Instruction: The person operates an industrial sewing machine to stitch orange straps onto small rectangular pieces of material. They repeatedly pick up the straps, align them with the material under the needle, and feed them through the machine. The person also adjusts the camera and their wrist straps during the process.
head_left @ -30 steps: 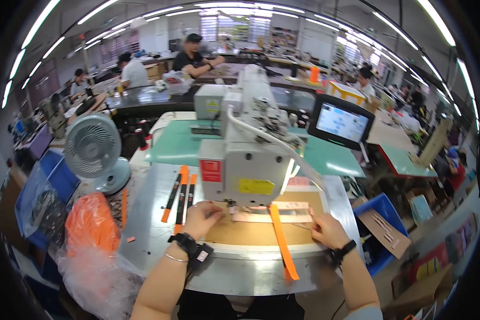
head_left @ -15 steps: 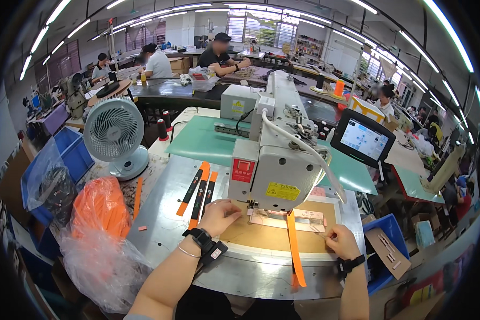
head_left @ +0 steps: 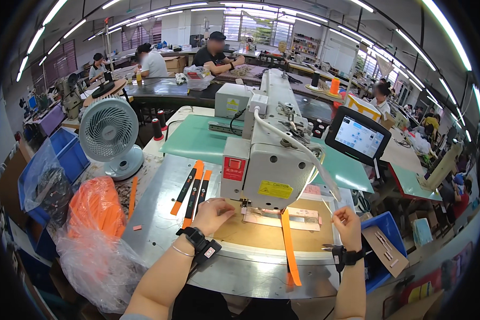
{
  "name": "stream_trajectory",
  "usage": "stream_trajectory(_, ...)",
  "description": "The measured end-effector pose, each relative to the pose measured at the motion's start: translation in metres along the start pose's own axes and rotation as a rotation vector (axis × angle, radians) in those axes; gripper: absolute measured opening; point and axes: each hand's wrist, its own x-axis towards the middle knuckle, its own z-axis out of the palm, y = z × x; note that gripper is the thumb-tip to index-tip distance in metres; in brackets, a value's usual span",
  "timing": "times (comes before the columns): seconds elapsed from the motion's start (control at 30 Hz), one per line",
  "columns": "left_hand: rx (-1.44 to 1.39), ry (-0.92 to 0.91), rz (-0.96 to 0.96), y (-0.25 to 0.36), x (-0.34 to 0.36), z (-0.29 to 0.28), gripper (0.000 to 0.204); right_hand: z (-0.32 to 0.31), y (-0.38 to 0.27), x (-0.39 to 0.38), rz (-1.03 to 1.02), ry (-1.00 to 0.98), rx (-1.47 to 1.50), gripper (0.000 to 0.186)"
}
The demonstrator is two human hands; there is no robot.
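Note:
My left hand (head_left: 213, 215) rests on the left edge of the tan work plate (head_left: 240, 232), fingers loosely apart and nothing visible in them. My right hand (head_left: 348, 224) is raised right of the plate, thumb and fingertips pinched on a thin pale stick (head_left: 328, 208) pointing up and left. Dark pointed tips, like small snips, show beside that wrist; how they are held is hidden. Under the sewing machine head (head_left: 274, 173) lies a pale pink slotted template (head_left: 298, 224). An orange strap (head_left: 290, 250) runs from below the needle area toward me, over the plate's front edge.
Several black-and-orange straps (head_left: 192, 192) lie left of the plate. Further left are a bag of orange pieces (head_left: 96, 208) and a fan (head_left: 110, 130). A control screen (head_left: 358, 133) stands right, above a blue bin (head_left: 381, 221) with cardboard. People sit at tables behind.
My right hand has lifted from the plate's right side, turning its fingers upward with the pale stick. The left hand stays almost in place. The view has shifted slightly.

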Motion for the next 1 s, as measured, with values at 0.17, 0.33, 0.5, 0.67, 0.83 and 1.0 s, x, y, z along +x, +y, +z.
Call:
stream_trajectory(0.17,0.004,-0.047,-0.054,0.001,0.0,-0.004,0.018,0.009,-0.001,0.012,0.082,0.089,0.382,0.012)
stream_trajectory(0.33,-0.024,-0.092,-0.068,0.0,0.003,-0.002,0.019,0.017,0.053,0.009,0.325,0.15,0.622,0.013)
stream_trajectory(0.5,-0.043,-0.09,-0.071,-0.002,0.002,-0.003,0.018,0.013,0.06,0.009,0.381,0.17,0.669,0.019)
stream_trajectory(0.67,-0.076,-0.102,-0.114,-0.002,0.003,-0.001,0.018,0.016,0.067,0.009,0.3,0.143,0.608,0.018)
stream_trajectory(0.83,-0.115,-0.085,-0.129,-0.008,0.001,-0.001,0.019,0.023,0.053,0.009,0.339,0.129,0.54,0.016)
stream_trajectory(1.0,-0.119,-0.103,-0.143,-0.009,0.002,0.001,0.021,0.022,0.056,0.007,0.326,0.127,0.557,0.012)
